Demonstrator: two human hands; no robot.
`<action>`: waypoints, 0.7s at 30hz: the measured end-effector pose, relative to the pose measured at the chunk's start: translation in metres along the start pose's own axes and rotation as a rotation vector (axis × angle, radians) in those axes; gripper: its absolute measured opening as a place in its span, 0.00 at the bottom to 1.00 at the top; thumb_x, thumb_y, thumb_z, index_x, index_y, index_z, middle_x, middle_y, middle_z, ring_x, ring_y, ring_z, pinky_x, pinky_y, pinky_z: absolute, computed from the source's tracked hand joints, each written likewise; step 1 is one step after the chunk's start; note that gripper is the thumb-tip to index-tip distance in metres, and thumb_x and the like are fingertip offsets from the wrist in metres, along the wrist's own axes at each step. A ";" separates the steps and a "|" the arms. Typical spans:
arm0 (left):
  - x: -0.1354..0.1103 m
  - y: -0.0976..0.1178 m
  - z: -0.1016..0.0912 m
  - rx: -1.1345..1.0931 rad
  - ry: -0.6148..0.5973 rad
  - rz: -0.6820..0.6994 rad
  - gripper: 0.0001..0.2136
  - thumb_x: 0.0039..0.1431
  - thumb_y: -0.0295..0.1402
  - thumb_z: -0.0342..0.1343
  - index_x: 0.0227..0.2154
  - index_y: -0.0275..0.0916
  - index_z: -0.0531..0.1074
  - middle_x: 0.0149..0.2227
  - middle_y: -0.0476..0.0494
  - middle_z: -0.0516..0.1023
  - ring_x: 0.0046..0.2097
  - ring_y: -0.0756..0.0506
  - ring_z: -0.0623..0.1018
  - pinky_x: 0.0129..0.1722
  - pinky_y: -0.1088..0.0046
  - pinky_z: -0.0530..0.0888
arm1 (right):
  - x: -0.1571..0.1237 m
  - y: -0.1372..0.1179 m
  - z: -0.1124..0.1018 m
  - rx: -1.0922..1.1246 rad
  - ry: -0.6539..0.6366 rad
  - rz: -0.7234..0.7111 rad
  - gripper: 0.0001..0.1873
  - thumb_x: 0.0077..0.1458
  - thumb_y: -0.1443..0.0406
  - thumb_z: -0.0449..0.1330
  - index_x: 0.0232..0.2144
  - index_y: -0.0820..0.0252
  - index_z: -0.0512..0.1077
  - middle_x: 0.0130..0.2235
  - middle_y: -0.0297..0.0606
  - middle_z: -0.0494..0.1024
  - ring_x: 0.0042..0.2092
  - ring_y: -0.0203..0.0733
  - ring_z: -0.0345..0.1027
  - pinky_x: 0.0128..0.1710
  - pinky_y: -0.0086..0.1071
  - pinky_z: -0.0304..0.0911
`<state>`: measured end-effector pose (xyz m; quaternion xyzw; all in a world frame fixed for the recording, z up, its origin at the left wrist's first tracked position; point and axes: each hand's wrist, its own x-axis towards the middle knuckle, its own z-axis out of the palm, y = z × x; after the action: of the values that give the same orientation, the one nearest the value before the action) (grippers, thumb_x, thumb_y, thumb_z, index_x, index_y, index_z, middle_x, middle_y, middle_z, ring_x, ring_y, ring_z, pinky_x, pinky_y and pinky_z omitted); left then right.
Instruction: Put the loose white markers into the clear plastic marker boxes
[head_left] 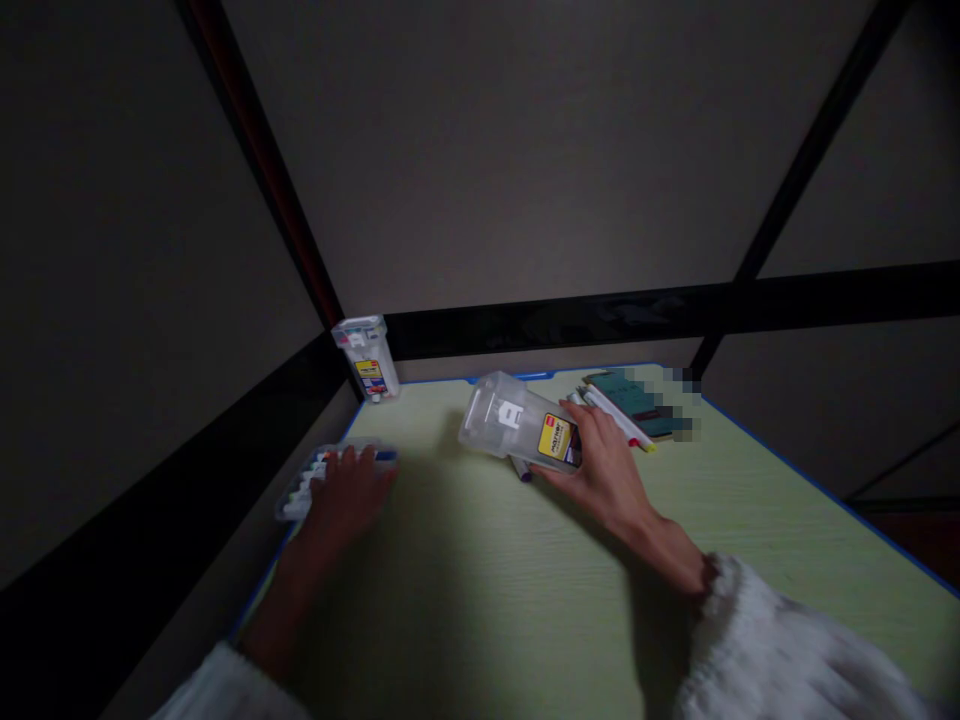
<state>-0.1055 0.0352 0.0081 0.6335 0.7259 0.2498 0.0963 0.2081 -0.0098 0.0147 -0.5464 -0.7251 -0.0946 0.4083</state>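
Note:
My right hand [606,468] is wrapped round a clear plastic marker box [491,415] with a yellow label, held tilted on its side above the table. A dark-capped marker [520,468] shows partly beneath the box. At the left edge of the table, my left hand [349,495] reaches over a clear tray of markers [298,492], fingers apart and fingertips at the pens. A blue piece [385,456] lies by those fingertips. Part of the tray is hidden under the hand.
A second marker box [371,360], lidded, stands upright in the far left corner. Several white markers [611,412], some with red and yellow ends, lie beside a green booklet [630,393] at the back right. Walls border the pale green table [487,590] behind and at left.

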 end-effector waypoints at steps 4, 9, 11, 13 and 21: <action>-0.019 -0.007 0.009 0.272 -0.089 0.047 0.22 0.53 0.41 0.47 0.52 0.45 0.61 0.61 0.33 0.52 0.61 0.27 0.47 0.50 0.33 0.45 | 0.001 -0.002 -0.002 -0.013 -0.007 -0.009 0.39 0.42 0.52 0.61 0.53 0.64 0.56 0.45 0.50 0.66 0.45 0.55 0.60 0.42 0.46 0.60; -0.017 -0.004 0.007 0.413 -0.183 0.055 0.26 0.56 0.42 0.42 0.58 0.45 0.52 0.63 0.37 0.45 0.62 0.28 0.45 0.51 0.34 0.47 | 0.002 -0.004 -0.003 -0.036 -0.012 -0.022 0.38 0.43 0.52 0.60 0.53 0.64 0.56 0.46 0.50 0.66 0.45 0.55 0.60 0.43 0.46 0.60; -0.016 -0.002 0.005 0.445 -0.217 0.056 0.26 0.57 0.42 0.41 0.59 0.44 0.50 0.63 0.36 0.43 0.62 0.28 0.44 0.51 0.35 0.48 | 0.002 -0.005 -0.003 -0.038 -0.008 -0.027 0.38 0.43 0.53 0.60 0.53 0.63 0.55 0.46 0.50 0.66 0.45 0.55 0.60 0.42 0.46 0.60; -0.015 0.000 0.004 0.469 -0.244 0.057 0.26 0.58 0.42 0.40 0.59 0.42 0.48 0.63 0.36 0.42 0.62 0.28 0.44 0.51 0.36 0.49 | 0.002 -0.005 -0.003 -0.036 -0.005 -0.034 0.38 0.43 0.53 0.60 0.54 0.62 0.55 0.45 0.49 0.66 0.45 0.55 0.60 0.42 0.46 0.60; -0.001 0.015 0.005 0.551 -0.271 0.099 0.26 0.61 0.40 0.36 0.60 0.34 0.44 0.63 0.31 0.41 0.61 0.26 0.45 0.50 0.36 0.52 | 0.001 -0.007 -0.004 -0.060 -0.015 -0.058 0.37 0.45 0.53 0.59 0.53 0.64 0.55 0.47 0.50 0.66 0.46 0.54 0.59 0.42 0.44 0.60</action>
<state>-0.0905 0.0366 0.0109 0.6980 0.7150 -0.0389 0.0043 0.2037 -0.0141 0.0200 -0.5376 -0.7408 -0.1239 0.3832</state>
